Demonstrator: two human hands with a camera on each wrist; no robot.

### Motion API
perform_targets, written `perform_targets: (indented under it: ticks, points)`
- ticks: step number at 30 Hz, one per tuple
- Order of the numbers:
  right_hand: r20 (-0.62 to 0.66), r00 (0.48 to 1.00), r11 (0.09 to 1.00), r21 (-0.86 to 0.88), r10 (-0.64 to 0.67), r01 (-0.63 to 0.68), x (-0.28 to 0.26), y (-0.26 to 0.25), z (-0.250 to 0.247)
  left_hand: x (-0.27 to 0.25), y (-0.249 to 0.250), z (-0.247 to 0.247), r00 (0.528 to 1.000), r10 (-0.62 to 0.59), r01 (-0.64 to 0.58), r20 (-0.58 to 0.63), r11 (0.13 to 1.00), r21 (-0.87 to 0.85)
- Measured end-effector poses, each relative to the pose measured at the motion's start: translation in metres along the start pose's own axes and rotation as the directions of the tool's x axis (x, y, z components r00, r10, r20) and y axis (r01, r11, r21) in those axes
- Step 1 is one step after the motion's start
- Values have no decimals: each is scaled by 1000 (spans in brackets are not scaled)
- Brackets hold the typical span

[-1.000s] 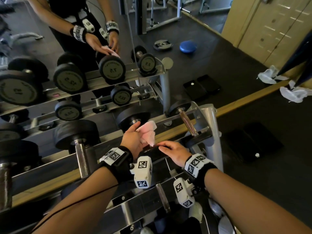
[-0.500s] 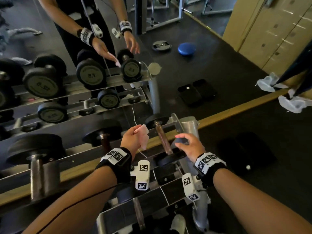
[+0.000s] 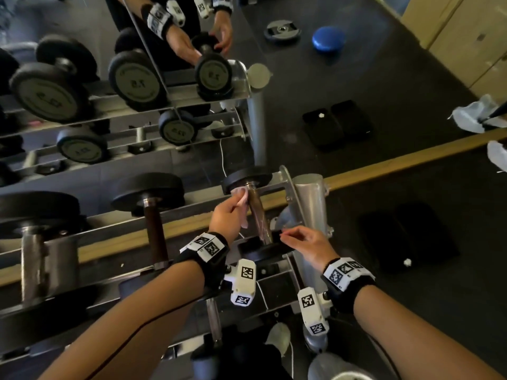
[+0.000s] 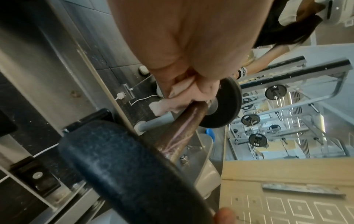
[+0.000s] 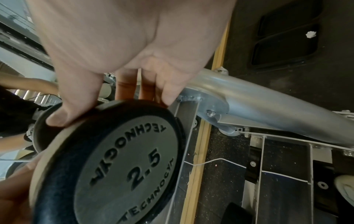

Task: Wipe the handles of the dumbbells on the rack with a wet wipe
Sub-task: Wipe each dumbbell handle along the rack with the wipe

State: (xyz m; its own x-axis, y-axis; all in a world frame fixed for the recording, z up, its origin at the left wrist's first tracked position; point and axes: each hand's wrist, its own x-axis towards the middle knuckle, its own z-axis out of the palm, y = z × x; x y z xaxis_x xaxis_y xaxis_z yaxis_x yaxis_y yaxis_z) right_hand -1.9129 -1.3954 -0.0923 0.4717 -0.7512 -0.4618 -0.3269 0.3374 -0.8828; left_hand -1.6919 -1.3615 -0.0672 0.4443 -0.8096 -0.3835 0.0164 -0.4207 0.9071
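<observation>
The smallest dumbbell [image 3: 259,215], marked 2.5, lies at the right end of the rack's top shelf [image 3: 288,187]. Its brown handle [image 4: 182,128] runs between two black heads. My left hand [image 3: 229,215] holds a pale pink wet wipe [image 3: 241,196] against the far end of that handle, beside the far head [image 4: 228,104]. Fingers of this hand curl round the wipe [image 4: 168,104] and the bar. My right hand [image 3: 304,244] grips the rim of the near head [image 5: 118,166], thumb on its face side, fingers behind.
More dumbbells [image 3: 152,204] with dark and steel handles sit to the left on the same shelf. A mirror behind the rack repeats everything. The rack's silver post [image 3: 311,209] stands just right of my hands. Crumpled white wipes [image 3: 474,115] lie on the wooden ledge at right.
My left hand has carried the wipe from mid-air onto the far end of the small dumbbell's handle. My right hand stays on the near head. The head camera has moved closer.
</observation>
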Motion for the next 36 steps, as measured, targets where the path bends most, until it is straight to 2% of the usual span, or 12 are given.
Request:
perform_targets:
  ticks: [3, 8, 12, 16, 18, 21, 23, 25, 27, 28, 32, 36]
  points:
    - [8, 1000, 999, 39, 17, -17, -1, -1, 0, -2, -3, 2, 996, 25, -33, 84, 994, 106]
    - [-34, 999, 997, 76, -7, 9, -6, -1, 7, -8, -5, -3, 990, 71, -95, 126, 975, 202]
    - [-85, 996, 995, 93, -28, 36, -11, 0, 13, -21, -17, -1, 970, 52, -119, 236, 953, 279]
    - [-121, 993, 997, 76, -11, 20, -18, -1, 19, -25, -17, -10, 950, -53, 5, 307, 988, 155]
    - [-137, 990, 999, 34, -24, 29, -20, -1, 21, -22, -11, -15, 953, -49, 12, 299, 992, 123]
    - [-158, 986, 999, -16, -47, 45, -22, 2, 24, -11, 1, -20, 986, -27, 13, 162, 996, 90]
    - [-185, 981, 998, -34, -57, 51, -23, 4, 28, -7, 7, -16, 992, 6, -22, 124, 991, 129]
    - [-201, 978, 997, -55, -54, 44, -26, 5, 32, -8, 9, -7, 987, 22, -62, 156, 964, 257]
    - [-202, 978, 998, -61, -47, 36, -30, 7, 38, -12, 4, 2, 982, 50, -133, 182, 870, 475]
    - [-211, 976, 997, -63, -58, 45, -32, 9, 42, -17, 3, 4, 980, 63, -154, 186, 836, 526]
    - [-295, 946, 990, -92, -134, 112, -35, 13, 57, -35, 9, 2, 973, 65, -185, 223, 798, 574]
    - [-281, 950, 990, -77, -138, 121, -34, 16, 62, -36, 9, -3, 968, -34, -104, 247, 846, 523]
